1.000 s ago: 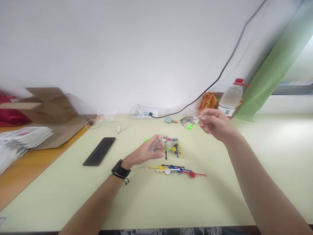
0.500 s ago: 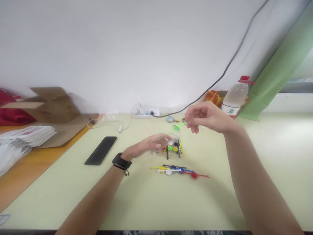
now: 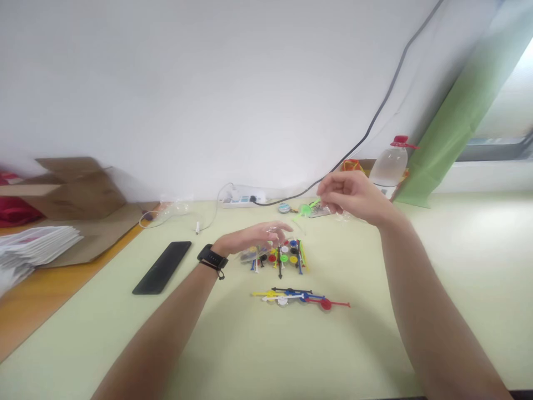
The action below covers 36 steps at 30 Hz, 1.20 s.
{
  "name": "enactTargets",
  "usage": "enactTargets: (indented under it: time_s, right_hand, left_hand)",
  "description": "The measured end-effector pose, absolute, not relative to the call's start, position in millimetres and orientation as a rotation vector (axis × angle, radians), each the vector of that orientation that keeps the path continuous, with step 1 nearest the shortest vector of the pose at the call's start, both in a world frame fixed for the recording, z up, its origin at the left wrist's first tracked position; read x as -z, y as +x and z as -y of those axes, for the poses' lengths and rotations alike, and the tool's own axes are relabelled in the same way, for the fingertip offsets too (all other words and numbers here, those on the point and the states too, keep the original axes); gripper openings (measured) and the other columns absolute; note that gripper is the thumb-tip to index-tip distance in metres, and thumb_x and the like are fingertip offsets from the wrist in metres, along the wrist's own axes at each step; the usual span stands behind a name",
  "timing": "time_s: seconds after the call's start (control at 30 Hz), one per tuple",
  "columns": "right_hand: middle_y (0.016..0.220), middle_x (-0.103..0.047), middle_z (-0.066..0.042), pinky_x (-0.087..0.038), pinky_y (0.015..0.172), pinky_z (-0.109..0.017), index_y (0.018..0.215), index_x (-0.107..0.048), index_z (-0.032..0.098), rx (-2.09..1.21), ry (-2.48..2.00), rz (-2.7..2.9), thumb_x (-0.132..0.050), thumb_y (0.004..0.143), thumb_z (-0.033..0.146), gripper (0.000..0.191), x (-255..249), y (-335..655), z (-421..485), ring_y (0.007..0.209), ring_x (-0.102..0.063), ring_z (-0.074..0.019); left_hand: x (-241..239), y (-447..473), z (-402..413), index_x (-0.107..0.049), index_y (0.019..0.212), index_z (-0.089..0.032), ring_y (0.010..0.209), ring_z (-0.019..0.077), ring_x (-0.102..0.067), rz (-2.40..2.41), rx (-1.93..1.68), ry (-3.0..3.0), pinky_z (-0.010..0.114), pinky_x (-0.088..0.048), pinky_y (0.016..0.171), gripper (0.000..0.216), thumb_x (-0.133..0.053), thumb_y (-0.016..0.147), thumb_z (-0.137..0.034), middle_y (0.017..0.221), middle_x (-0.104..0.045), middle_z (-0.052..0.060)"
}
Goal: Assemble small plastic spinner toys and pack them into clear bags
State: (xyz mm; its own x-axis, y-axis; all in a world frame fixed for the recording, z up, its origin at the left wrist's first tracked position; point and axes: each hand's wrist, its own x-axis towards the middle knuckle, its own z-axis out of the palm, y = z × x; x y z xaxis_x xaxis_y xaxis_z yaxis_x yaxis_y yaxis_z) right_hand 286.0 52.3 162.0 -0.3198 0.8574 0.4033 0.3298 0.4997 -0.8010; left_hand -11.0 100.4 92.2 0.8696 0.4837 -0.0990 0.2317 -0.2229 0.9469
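Pinched between the fingers of my right hand (image 3: pixel 347 194) is a light green arrow spinner (image 3: pixel 306 210) with a round middle, raised above the table. My left hand (image 3: pixel 258 236) hovers over a pile of arrow spinners (image 3: pixel 284 258) in several colours, index finger stretched out. A small shiny bit of clear plastic (image 3: pixel 272 229) shows between its thumb and fingers; what exactly it is I cannot make out. Closer to me lies a loose row of spinners: yellow, white (image 3: pixel 283 300), black, blue and red (image 3: pixel 326 304).
A black phone-like slab (image 3: pixel 162 268) lies left of the hands. Behind are a power strip (image 3: pixel 244 198) with a white cable, and a small round tin (image 3: pixel 283 208). A large bottle (image 3: pixel 389 166) stands back right; a cardboard box (image 3: pixel 75 189) and stacked white packets (image 3: pixel 39 244) sit left.
My left hand has drawn back from the green spinner and the clear plastic, uncovering more of the pile. My right hand still holds the green spinner. The view has shifted slightly.
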Motion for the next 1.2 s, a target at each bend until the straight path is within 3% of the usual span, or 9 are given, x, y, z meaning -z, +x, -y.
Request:
enactTargets:
  time_s: [0.23,0.47,0.6,0.8,0.97,1.2]
  right_hand:
    - [0.059,-0.059,0.001,-0.039,0.048,-0.022,0.088,-0.069,0.017,-0.876,-0.962,1.864,-0.065,0.082,0.017,0.008,-154.2,286.9,-57.6,0.053,-0.051,-0.0106]
    - [0.077,-0.073,-0.004,-0.041,0.053,-0.024,0.094,-0.069,0.016,-0.910,-0.982,2.033,-0.061,0.083,0.019,0.013,-143.6,260.7,-63.0,0.057,-0.054,-0.0110]
    - [0.078,-0.072,-0.004,-0.040,0.054,-0.024,0.095,-0.069,0.016,-0.759,-1.003,2.096,-0.059,0.084,0.019,0.015,-132.0,245.8,-69.8,0.061,-0.057,-0.0126]
    - [0.077,-0.071,-0.001,-0.035,0.056,-0.025,0.088,-0.069,0.019,-0.340,-1.091,2.092,-0.061,0.082,0.017,0.010,-117.5,234.0,-77.9,0.060,-0.052,-0.0116]
    - [0.076,-0.071,0.000,-0.034,0.056,-0.025,0.086,-0.070,0.019,-0.376,-1.109,2.145,-0.062,0.082,0.019,0.009,-115.4,234.6,-78.9,0.058,-0.050,-0.0114]
    - [0.077,-0.071,-0.001,-0.035,0.057,-0.026,0.089,-0.074,0.019,-0.403,-1.099,2.177,-0.065,0.086,0.026,0.012,-115.3,234.0,-79.7,0.058,-0.049,-0.0108]
  left_hand:
    - [-82.3,-21.9,-102.1,-0.055,0.143,-0.028,0.109,0.0264,-0.060,-0.535,-0.315,1.688,0.036,-0.051,0.087,0.064,-0.061,0.088,-0.060,0.122,-0.064,0.011]
    - [-72.9,-22.3,-105.3,-0.052,0.146,-0.029,0.122,0.0287,-0.057,-0.552,-0.414,1.646,0.036,-0.051,0.087,0.068,-0.066,0.086,-0.058,0.138,-0.057,0.012]
    - [-72.8,-18.3,-103.1,-0.050,0.148,-0.028,0.129,0.0303,-0.053,-0.515,-0.399,1.622,0.039,-0.049,0.095,0.071,-0.067,0.086,-0.057,0.141,-0.056,0.013]
    - [-75.6,-14.8,-98.9,-0.045,0.152,-0.023,0.124,0.0310,-0.056,-0.433,-0.403,1.650,0.044,-0.046,0.100,0.076,-0.071,0.087,-0.051,0.132,-0.061,0.016]
    - [-74.9,-15.8,-100.1,-0.039,0.156,-0.026,0.133,0.0317,-0.052,-0.452,-0.381,1.647,0.047,-0.041,0.108,0.078,-0.073,0.087,-0.039,0.141,-0.056,0.015]
    - [-77.4,-19.4,-101.5,-0.047,0.151,-0.028,0.136,0.0284,-0.047,-0.436,-0.364,1.582,0.045,-0.036,0.113,0.063,-0.065,0.090,-0.033,0.147,-0.051,0.010]
